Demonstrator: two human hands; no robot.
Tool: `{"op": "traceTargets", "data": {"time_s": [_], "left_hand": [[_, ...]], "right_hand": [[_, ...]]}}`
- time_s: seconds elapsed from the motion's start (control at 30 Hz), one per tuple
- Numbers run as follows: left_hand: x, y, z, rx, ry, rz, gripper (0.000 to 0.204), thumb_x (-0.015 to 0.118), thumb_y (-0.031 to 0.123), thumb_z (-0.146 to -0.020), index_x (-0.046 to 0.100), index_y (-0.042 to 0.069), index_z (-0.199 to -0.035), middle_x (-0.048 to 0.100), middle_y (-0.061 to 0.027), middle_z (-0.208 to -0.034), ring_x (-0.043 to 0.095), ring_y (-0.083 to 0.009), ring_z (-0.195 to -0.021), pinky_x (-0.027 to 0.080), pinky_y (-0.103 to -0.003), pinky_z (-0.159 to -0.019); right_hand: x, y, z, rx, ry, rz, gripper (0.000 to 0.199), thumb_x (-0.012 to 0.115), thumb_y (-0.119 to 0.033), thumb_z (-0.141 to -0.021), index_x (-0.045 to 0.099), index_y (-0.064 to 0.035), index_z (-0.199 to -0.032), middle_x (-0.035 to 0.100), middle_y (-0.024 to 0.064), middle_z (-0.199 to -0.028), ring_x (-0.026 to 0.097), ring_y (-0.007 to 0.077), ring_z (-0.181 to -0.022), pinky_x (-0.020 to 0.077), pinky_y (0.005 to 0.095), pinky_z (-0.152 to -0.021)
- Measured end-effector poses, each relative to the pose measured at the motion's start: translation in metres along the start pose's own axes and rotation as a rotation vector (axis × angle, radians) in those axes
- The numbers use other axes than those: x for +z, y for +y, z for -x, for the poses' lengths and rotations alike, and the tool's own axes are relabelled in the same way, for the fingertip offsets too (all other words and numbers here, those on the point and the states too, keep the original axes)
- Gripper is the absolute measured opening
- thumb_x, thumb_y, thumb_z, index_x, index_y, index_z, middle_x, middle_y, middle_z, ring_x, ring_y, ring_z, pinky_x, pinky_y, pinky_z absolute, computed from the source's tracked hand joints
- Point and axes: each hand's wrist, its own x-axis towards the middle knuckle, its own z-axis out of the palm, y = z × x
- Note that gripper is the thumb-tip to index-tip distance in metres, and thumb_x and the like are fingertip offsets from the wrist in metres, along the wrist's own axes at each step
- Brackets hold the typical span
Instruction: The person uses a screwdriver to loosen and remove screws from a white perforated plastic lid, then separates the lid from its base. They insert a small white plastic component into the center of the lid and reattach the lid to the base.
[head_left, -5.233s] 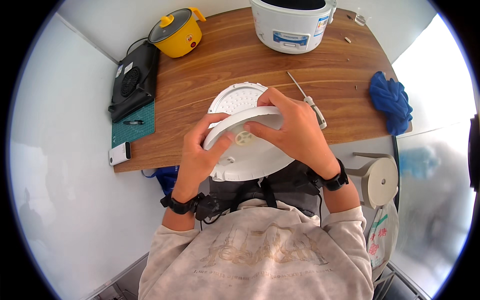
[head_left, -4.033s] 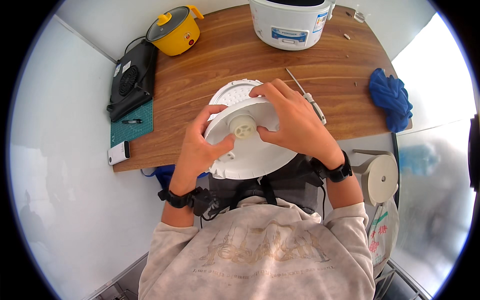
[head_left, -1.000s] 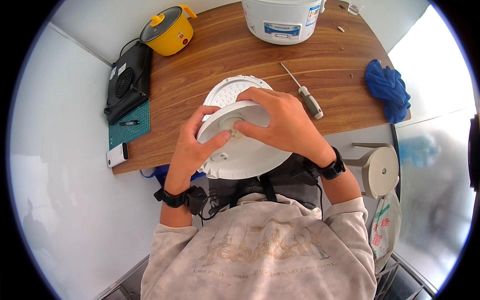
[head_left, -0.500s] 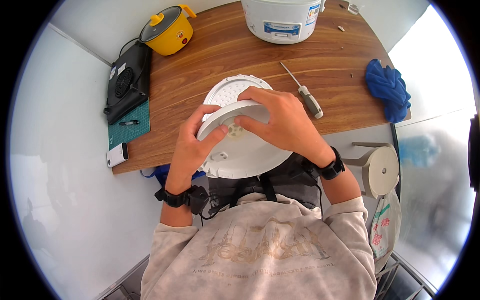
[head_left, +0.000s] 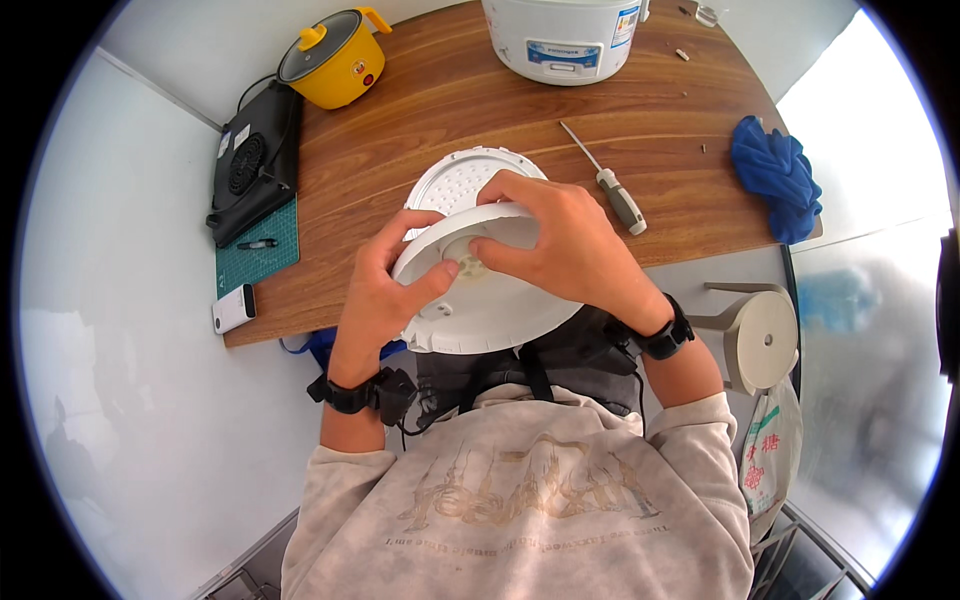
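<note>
Tilted up at the table's front edge is a white, shallow, round plastic lid shell [head_left: 505, 312], its hollow side facing me. My left hand [head_left: 380, 285] is closed on its left rim, fingers behind and thumb inside. My right hand [head_left: 575, 240] grips the upper right rim the same way. Both thumbs press at a small pale round slotted piece [head_left: 470, 266] inside the shell and partly cover it. Behind the shell, a white round plate with raised dots [head_left: 458, 182] shows; its near part is hidden. To the right lies a screwdriver [head_left: 622, 202] with a grey and white handle.
At the back stands a white rice cooker body [head_left: 560, 45]. A yellow electric pot [head_left: 340, 75], a black cooktop [head_left: 255, 155], a green mat [head_left: 262, 263] and a white power bank [head_left: 234, 309] are left. A blue cloth [head_left: 775, 180] lies right, above a beige stool [head_left: 765, 340].
The shell has tilted very slightly and my thumbs have shifted a little over the round slotted piece, covering more of it. Both hands keep their hold.
</note>
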Motion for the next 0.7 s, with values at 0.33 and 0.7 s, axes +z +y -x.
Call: {"op": "traceTargets", "data": {"time_s": [0.33,0.7], "left_hand": [[-0.0008,-0.0027,-0.002,0.012,0.0,-0.02,0.046,0.077,0.016,-0.081,0.063,0.004,-0.124,0.073,-0.0105,-0.096,0.069,-0.0145,-0.087,0.054,-0.028,-0.078],[-0.0003,-0.0022,-0.0018,-0.024,0.04,-0.045,0.047,0.077,0.014,-0.078,0.063,0.005,-0.123,0.073,-0.01,-0.095,0.068,-0.013,-0.086,0.054,-0.027,-0.077]], "right_hand": [[-0.0068,0.002,-0.0011,-0.031,-0.076,-0.064,0.035,0.08,-0.025,-0.084,0.067,-0.0055,-0.109,0.072,0.017,-0.093,0.068,0.0372,-0.089,0.0532,0.0431,-0.079],[-0.0045,0.0057,-0.0014,-0.123,-0.056,-0.057,0.037,0.079,-0.019,-0.083,0.066,-0.0043,-0.114,0.072,0.0175,-0.1,0.068,0.037,-0.093,0.0538,0.0424,-0.081]]}}
